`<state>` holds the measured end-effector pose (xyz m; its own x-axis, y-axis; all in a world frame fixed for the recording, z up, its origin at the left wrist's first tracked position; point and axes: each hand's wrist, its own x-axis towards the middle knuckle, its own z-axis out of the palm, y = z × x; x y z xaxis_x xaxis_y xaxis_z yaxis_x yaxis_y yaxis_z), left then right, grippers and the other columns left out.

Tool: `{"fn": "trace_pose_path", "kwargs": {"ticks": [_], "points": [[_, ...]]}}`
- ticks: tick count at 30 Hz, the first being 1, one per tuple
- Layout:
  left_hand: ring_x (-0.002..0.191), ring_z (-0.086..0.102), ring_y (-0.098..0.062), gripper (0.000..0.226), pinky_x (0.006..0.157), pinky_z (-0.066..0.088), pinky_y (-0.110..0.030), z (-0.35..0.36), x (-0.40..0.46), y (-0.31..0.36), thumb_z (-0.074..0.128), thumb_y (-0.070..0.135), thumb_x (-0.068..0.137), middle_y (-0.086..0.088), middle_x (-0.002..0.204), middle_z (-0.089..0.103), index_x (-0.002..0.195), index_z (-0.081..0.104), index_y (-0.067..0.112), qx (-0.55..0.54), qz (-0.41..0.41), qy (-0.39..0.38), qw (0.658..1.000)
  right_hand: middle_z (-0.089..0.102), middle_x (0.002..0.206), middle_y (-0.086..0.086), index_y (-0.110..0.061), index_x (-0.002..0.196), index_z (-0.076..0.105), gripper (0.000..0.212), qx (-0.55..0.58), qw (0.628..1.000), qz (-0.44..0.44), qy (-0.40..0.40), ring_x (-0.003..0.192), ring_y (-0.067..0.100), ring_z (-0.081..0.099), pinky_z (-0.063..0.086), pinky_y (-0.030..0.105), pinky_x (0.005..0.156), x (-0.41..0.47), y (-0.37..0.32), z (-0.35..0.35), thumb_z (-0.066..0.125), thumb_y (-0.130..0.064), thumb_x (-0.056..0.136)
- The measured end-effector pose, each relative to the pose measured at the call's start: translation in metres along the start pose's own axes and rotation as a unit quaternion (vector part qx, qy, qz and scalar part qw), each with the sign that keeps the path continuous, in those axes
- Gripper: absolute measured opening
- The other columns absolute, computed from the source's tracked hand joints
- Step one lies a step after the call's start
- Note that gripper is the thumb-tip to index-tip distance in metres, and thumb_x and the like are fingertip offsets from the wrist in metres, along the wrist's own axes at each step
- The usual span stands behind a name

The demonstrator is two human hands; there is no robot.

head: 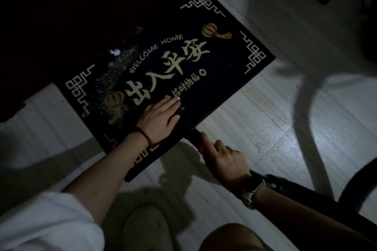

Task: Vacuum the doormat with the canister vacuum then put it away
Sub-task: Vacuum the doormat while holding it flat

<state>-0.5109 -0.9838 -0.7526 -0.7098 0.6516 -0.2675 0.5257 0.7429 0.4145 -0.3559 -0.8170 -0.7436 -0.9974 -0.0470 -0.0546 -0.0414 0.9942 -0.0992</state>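
A dark doormat [214,51] with white lettering and orange lanterns lies slanted on the pale tiled floor. Light crumbs and dust [116,73] are scattered over its left part. My left hand [158,116] lies flat on the mat's near edge, fingers straight, next to the vacuum's black nozzle [180,113]. My right hand [223,162] grips the black vacuum tube [194,135] just off the mat's edge, index finger stretched along it. The dark hose [318,197] runs from behind my right wrist toward the lower right.
A dark red door or threshold [61,16] covers the upper left behind the mat. A dark rounded object [369,26] sits at the right edge. My slipper [146,228] and knee [240,238] are at the bottom. Pale floor tiles [265,108] spread to the right.
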Motion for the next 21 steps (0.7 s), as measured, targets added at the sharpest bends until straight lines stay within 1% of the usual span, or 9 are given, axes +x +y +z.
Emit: {"fn": "trace_pose_path", "kwargs": {"ticks": [3, 6, 10, 12, 15, 17, 19, 20, 21], "points": [[0.142, 0.021, -0.014, 0.057, 0.114, 0.025, -0.04, 0.001, 0.02, -0.005, 0.022, 0.045, 0.094, 0.003, 0.152, 0.03, 0.144, 0.033, 0.018, -0.001, -0.024, -0.043, 0.999, 0.054, 0.061, 0.0, -0.015, 0.124, 0.047, 0.06, -0.001, 1.0, 0.006, -0.005, 0.036, 0.012, 0.041, 0.019, 0.02, 0.037, -0.001, -0.002, 0.002, 0.071, -0.031, 0.07], [0.138, 0.027, -0.016, 0.045, 0.114, 0.024, -0.038, -0.006, 0.037, -0.004, 0.033, 0.037, 0.099, 0.001, 0.148, 0.037, 0.14, 0.04, 0.02, -0.009, -0.057, -0.073, 0.996, 0.055, 0.062, 0.002, -0.015, 0.126, 0.044, 0.051, 0.014, 1.0, 0.011, -0.002, 0.036, 0.016, 0.044, 0.023, 0.021, 0.036, -0.002, -0.003, 0.003, 0.057, -0.03, 0.079], [0.137, 0.029, -0.019, 0.046, 0.111, 0.023, -0.031, -0.013, 0.049, -0.001, 0.03, 0.041, 0.099, -0.002, 0.149, 0.033, 0.14, 0.041, 0.023, -0.075, -0.133, -0.09, 0.984, 0.054, 0.062, 0.001, -0.016, 0.126, 0.045, 0.041, 0.017, 1.0, 0.017, -0.007, 0.037, 0.016, 0.044, 0.023, 0.022, 0.037, -0.001, -0.003, 0.0, 0.041, -0.031, 0.088], [0.137, 0.026, -0.02, 0.046, 0.113, 0.02, -0.031, -0.012, 0.051, -0.003, 0.027, 0.04, 0.1, 0.001, 0.149, 0.033, 0.139, 0.042, 0.02, -0.078, -0.132, -0.089, 0.984, 0.054, 0.062, 0.0, -0.016, 0.126, 0.044, 0.043, 0.02, 1.0, 0.013, -0.002, 0.037, 0.016, 0.045, 0.022, 0.021, 0.038, -0.002, -0.003, 0.002, 0.049, -0.033, 0.086], [0.136, 0.027, -0.023, 0.046, 0.114, 0.017, -0.031, -0.011, 0.054, -0.011, 0.025, 0.036, 0.101, -0.002, 0.148, 0.034, 0.137, 0.044, 0.016, -0.113, -0.152, -0.047, 0.981, 0.056, 0.064, 0.001, -0.017, 0.128, 0.042, 0.058, 0.033, 0.999, 0.021, -0.027, 0.038, 0.015, 0.046, 0.024, 0.021, 0.037, -0.002, -0.003, 0.002, 0.065, -0.034, 0.077], [0.136, 0.028, -0.024, 0.045, 0.115, 0.018, -0.032, -0.008, 0.051, -0.019, 0.025, 0.031, 0.101, -0.005, 0.148, 0.034, 0.138, 0.043, 0.011, -0.156, -0.187, 0.017, 0.97, 0.059, 0.075, 0.003, -0.022, 0.133, 0.029, 0.063, 0.057, 0.996, 0.032, -0.065, 0.047, 0.016, 0.052, 0.028, 0.023, 0.041, -0.001, -0.001, -0.005, 0.062, -0.036, 0.082], [0.137, 0.027, -0.025, 0.044, 0.115, 0.019, -0.034, -0.004, 0.044, -0.024, 0.029, 0.026, 0.101, -0.009, 0.149, 0.031, 0.14, 0.039, 0.008, -0.157, -0.23, 0.058, 0.959, 0.056, 0.099, 0.005, -0.03, 0.139, 0.009, 0.061, 0.104, 0.987, 0.062, -0.107, 0.071, 0.022, 0.058, 0.035, 0.027, 0.052, 0.007, 0.011, -0.017, 0.045, -0.042, 0.092], [0.139, 0.023, -0.026, 0.045, 0.116, 0.018, -0.036, 0.0, 0.038, -0.026, 0.033, 0.025, 0.1, -0.009, 0.151, 0.027, 0.142, 0.035, 0.008, -0.129, -0.244, 0.05, 0.96, 0.053, 0.107, 0.004, -0.031, 0.142, 0.006, 0.06, 0.116, 0.983, 0.083, -0.119, 0.08, 0.023, 0.058, 0.037, 0.028, 0.057, 0.01, 0.019, -0.021, 0.039, -0.046, 0.094], [0.141, 0.017, -0.027, 0.049, 0.117, 0.017, -0.039, 0.006, 0.031, -0.026, 0.036, 0.027, 0.099, -0.008, 0.154, 0.02, 0.145, 0.029, 0.01, -0.092, -0.251, 0.023, 0.963, 0.052, 0.112, 0.004, -0.03, 0.143, 0.009, 0.06, 0.11, 0.982, 0.1, -0.115, 0.085, 0.024, 0.059, 0.039, 0.028, 0.06, 0.013, 0.028, -0.024, 0.037, -0.05, 0.093]]}}
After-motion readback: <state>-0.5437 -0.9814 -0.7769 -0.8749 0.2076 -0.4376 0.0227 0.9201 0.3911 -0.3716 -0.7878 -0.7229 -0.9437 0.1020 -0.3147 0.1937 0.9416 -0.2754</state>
